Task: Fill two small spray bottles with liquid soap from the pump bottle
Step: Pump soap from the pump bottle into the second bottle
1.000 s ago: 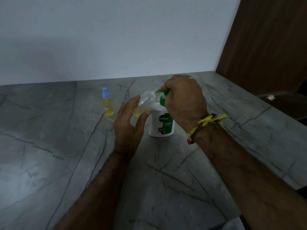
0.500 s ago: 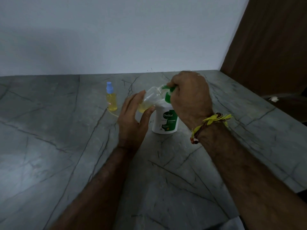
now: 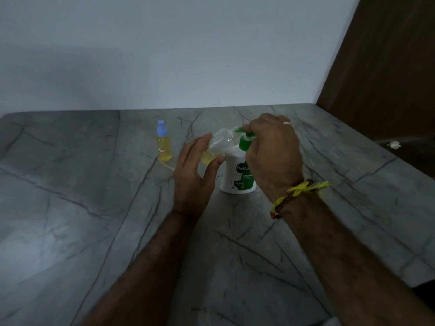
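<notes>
Head view, centre of the frame: my left hand [image 3: 193, 175] grips an uncapped small spray bottle [image 3: 217, 147], fingers and thumb clamped around its lower half, where a little yellow soap has pooled. The bottle is tilted, its open neck angled up and to the right, touching the green spout of the pump bottle [image 3: 239, 175]. My right hand [image 3: 273, 156] is curled over the pump head [image 3: 246, 137], fingers closed down on it and hiding most of it. The white pump bottle stands upright on the grey veined counter [image 3: 94, 231], just right of my left hand and under my right. Left of centre, apart from both hands, a second small spray bottle [image 3: 163, 143] stands upright, blue cap on, nearly full of yellow soap. A yellow thread band [image 3: 299, 191] circles my right wrist.
</notes>
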